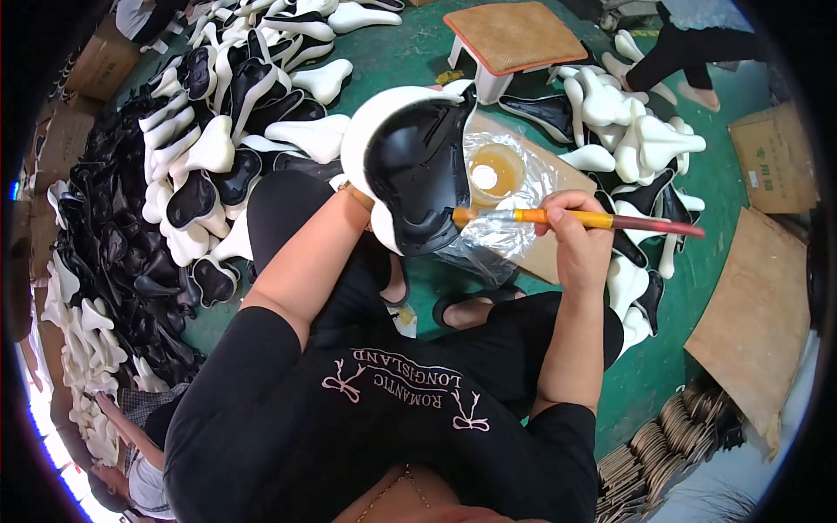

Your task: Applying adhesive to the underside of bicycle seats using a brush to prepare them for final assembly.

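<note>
A bicycle saddle (417,157) with a black plastic shell and white foam rim is held up before me, its hollow underside facing me. My left hand (356,195) supports it from behind; its fingers are hidden by the saddle. My right hand (577,240) is closed round the handle of a paintbrush (527,216), yellow with a dark red end. The bristles touch the lower right edge of the black shell. Just beyond the brush stands a round tub (496,172) of amber liquid, on clear plastic sheeting (542,166) over a cardboard box (545,261).
White saddle pads and black shells (209,157) are heaped at the left, with more white saddles (641,131) at the right. A brown-topped stool (514,39) stands at the far side. Cardboard (754,322) lies at the right. Other people (144,453) are at the edges.
</note>
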`<state>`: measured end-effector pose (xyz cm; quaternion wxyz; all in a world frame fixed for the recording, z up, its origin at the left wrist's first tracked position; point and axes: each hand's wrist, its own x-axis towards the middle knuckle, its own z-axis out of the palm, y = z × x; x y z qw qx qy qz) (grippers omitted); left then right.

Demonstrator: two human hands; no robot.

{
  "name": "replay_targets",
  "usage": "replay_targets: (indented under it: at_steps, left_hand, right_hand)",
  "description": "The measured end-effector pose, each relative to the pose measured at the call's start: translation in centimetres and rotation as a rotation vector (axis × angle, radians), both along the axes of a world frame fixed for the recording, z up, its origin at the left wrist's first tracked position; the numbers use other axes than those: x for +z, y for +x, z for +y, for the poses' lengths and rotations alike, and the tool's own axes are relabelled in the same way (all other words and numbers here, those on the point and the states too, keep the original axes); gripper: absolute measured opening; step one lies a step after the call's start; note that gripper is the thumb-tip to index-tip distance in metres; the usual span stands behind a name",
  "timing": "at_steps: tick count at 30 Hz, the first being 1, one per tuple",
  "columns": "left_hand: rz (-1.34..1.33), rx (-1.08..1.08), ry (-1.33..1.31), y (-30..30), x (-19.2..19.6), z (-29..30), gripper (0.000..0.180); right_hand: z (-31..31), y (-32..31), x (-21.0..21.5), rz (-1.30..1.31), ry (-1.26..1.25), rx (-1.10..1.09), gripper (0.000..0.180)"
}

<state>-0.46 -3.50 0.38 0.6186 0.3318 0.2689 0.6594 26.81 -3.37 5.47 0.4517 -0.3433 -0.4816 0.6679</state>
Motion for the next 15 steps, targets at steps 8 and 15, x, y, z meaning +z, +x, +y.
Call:
replay_targets:
  at_steps: [8, 15]
  left_hand:
    - [0.665, 0.400, 0.290, -1.0, -2.7, 2.1, 0.029]
    - [0.384, 0.461, 0.048, -2.4, -4.5, 4.7, 0.037]
  right_hand:
    - [-1.5, -1.7, 4.2, -0.436, 0.879, 0.072, 0.011]
    - [-2.0, -2.0, 3.3, -0.276, 0.676, 0.217, 0.010]
